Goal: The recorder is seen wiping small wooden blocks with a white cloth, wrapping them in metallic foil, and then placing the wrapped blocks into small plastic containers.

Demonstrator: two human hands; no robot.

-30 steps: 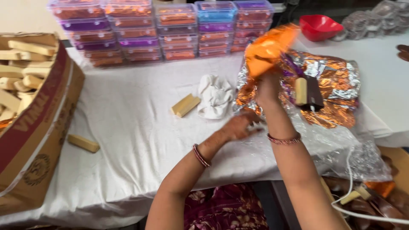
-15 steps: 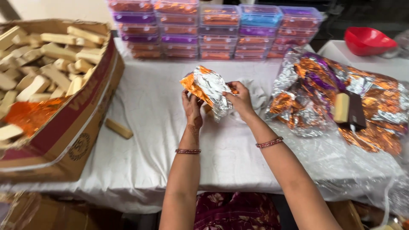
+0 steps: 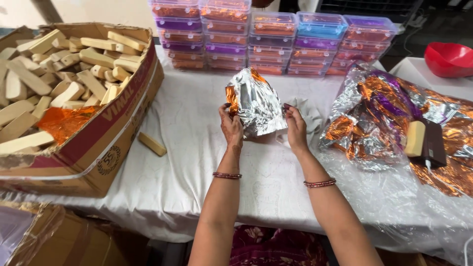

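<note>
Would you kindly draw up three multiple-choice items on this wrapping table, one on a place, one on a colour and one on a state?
1. Where does the loose wooden block lie?
A. on the white tablecloth beside the cardboard box
B. inside the red bowl
C. on top of the stacked containers

2. What colour is the bowl at the far right?
A. blue
B. red
C. white

3. How is the foil sheet held?
A. lying flat, untouched
B. pinched in one hand only
C. held up between both hands

Answers:
1 A: the block rests on the tablecloth just right of the cardboard box.
2 B: the bowl is plainly red.
3 C: the left hand grips one edge of the sheet and the right hand the other.
</note>
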